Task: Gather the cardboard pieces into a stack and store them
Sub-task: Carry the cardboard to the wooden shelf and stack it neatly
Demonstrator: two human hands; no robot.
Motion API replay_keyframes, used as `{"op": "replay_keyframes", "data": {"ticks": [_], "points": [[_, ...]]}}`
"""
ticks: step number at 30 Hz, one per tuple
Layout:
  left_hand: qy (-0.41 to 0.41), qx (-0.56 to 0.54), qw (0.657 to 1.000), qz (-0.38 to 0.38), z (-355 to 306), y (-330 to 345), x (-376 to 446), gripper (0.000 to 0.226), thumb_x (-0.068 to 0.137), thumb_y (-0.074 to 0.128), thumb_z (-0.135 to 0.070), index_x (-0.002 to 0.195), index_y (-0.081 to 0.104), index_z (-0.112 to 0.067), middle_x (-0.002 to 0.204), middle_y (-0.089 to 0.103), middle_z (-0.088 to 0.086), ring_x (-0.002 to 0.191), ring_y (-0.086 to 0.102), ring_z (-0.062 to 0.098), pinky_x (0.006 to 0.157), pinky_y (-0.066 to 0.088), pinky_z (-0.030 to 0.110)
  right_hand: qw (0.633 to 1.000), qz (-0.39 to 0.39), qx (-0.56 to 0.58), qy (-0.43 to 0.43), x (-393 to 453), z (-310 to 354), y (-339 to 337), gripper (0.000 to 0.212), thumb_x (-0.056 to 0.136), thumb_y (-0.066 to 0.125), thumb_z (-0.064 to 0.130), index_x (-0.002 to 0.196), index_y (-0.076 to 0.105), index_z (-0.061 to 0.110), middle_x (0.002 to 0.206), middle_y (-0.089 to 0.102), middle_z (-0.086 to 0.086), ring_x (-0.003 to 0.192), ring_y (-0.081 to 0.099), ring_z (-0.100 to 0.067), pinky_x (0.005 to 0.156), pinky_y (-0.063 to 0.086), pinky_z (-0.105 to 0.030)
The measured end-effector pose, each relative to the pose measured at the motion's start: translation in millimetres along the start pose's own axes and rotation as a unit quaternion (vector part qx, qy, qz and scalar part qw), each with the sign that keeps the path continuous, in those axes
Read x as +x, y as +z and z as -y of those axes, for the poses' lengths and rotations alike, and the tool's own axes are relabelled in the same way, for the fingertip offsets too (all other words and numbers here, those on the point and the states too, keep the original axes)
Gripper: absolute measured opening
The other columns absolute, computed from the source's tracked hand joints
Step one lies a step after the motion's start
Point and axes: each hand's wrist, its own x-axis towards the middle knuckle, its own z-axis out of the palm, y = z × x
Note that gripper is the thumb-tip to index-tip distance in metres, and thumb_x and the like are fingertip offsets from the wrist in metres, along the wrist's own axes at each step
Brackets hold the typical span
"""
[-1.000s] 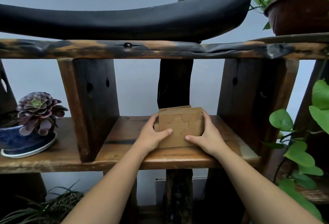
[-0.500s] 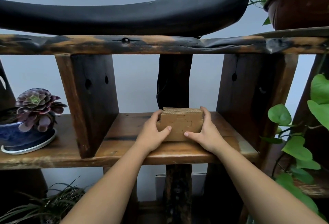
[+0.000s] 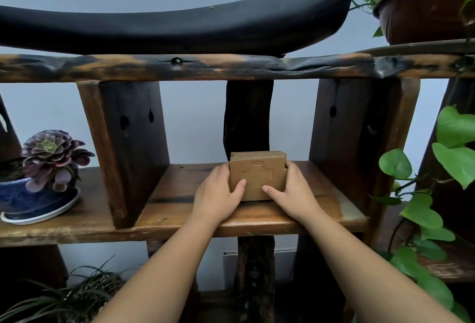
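Note:
A stack of brown cardboard pieces (image 3: pixel 258 169) stands on edge in the middle bay of a wooden shelf (image 3: pixel 177 209), against a dark post. The front piece shows a cut-out outline. My left hand (image 3: pixel 218 194) grips the stack's left side, thumb on the front face. My right hand (image 3: pixel 295 194) grips its right side, thumb also on the front. The fingers behind the stack are hidden.
Dark wooden uprights (image 3: pixel 128 148) wall the bay on both sides. A purple succulent in a blue pot (image 3: pixel 43 176) sits on the shelf at left. A black curved piece (image 3: pixel 180 27) lies on the upper board. Leafy vines (image 3: pixel 449 158) hang at right, with a brown pot (image 3: pixel 424 11) above them.
Both hands have pushed the stack farther back on the shelf and set it more upright, with its pieces squared up more evenly.

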Motion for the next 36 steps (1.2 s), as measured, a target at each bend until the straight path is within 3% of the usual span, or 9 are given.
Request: {"op": "replay_keyframes", "data": {"ticks": [4,8,10,12,17,22,27,32,36], "points": [[-0.005,0.041,0.999,-0.003,-1,2,0,0.048,0.083,0.041,-0.062,0.12,0.042,-0.031,0.114,0.063,-0.007,0.104,0.06,0.018,0.075,0.044,0.033,0.999,0.043,0.011,0.02,0,-1,0,0.08,0.083,0.064,0.051,0.144,0.019,0.026,0.139,0.051,-0.001,0.125,0.051,-0.02,0.1,0.044,-0.035],[-0.032,-0.133,0.986,0.098,2,2,4,0.055,0.093,0.047,-0.045,0.14,0.022,-0.032,0.136,0.051,-0.002,0.121,0.052,0.017,0.091,0.04,0.029,0.998,0.044,0.029,0.018,3,0,-1,0.074,0.094,0.051,0.046,0.151,0.008,0.025,0.146,0.047,-0.004,0.129,0.049,-0.023,0.102,0.04,-0.036],[-0.046,-0.183,0.973,0.131,2,0,5,0.068,0.095,0.05,-0.04,0.147,0.007,-0.036,0.141,0.046,-0.002,0.124,0.05,0.016,0.099,0.04,0.029,0.998,0.037,0.04,0.034,2,-1,-2,0.082,0.094,0.054,0.046,0.153,0.0,0.028,0.145,0.049,-0.005,0.128,0.052,-0.025,0.101,0.041,-0.037],[-0.068,-0.204,0.965,0.147,3,-1,6,0.076,0.095,0.051,-0.039,0.15,0.0,-0.031,0.141,0.044,-0.002,0.127,0.048,0.017,0.104,0.038,0.031,0.998,0.033,0.051,0.033,2,-2,-4,0.081,0.092,0.057,0.046,0.152,0.003,0.032,0.142,0.051,-0.004,0.125,0.053,-0.024,0.099,0.042,-0.034],[-0.084,-0.225,0.956,0.168,7,-3,9,0.056,0.092,0.059,-0.037,0.137,0.031,-0.021,0.125,0.048,-0.011,0.12,0.048,0.011,0.092,0.036,0.023,0.997,0.06,0.046,0.021,4,-4,-4,0.074,0.089,0.065,0.039,0.146,0.021,0.02,0.142,0.049,-0.003,0.126,0.048,-0.019,0.1,0.038,-0.028],[-0.101,-0.211,0.96,0.154,8,-1,13,0.049,0.089,0.065,-0.031,0.129,0.04,-0.022,0.118,0.054,-0.009,0.104,0.05,0.008,0.085,0.039,0.023,0.995,0.064,0.059,0.041,8,-7,-5,0.077,0.084,0.073,0.035,0.142,0.023,0.023,0.131,0.05,0.0,0.114,0.048,-0.014,0.095,0.04,-0.027],[-0.12,-0.197,0.961,0.154,4,-4,16,0.047,0.088,0.067,-0.031,0.127,0.044,-0.019,0.123,0.057,-0.002,0.102,0.051,0.011,0.085,0.039,0.025,0.994,0.052,0.072,0.062,9,-3,-6,0.072,0.079,0.078,0.035,0.136,0.037,0.018,0.121,0.054,0.002,0.105,0.052,-0.012,0.088,0.041,-0.025],[-0.123,-0.198,0.959,0.163,-4,-17,8,0.051,0.087,0.068,-0.034,0.13,0.044,-0.019,0.116,0.056,-0.006,0.1,0.052,0.01,0.08,0.04,0.022,0.992,0.053,0.089,0.073,-1,9,-19,0.063,0.076,0.08,0.037,0.126,0.045,0.023,0.112,0.057,0.008,0.103,0.056,-0.013,0.085,0.044,-0.027],[-0.154,-0.305,0.919,0.195,-13,-39,-14,0.047,0.086,0.069,-0.034,0.126,0.048,-0.021,0.119,0.062,-0.006,0.099,0.062,0.004,0.074,0.049,0.017,0.973,0.059,0.197,0.103,-27,25,-26,0.056,0.078,0.078,0.036,0.123,0.046,0.025,0.117,0.06,0.007,0.106,0.059,-0.011,0.087,0.05,-0.03]]}}
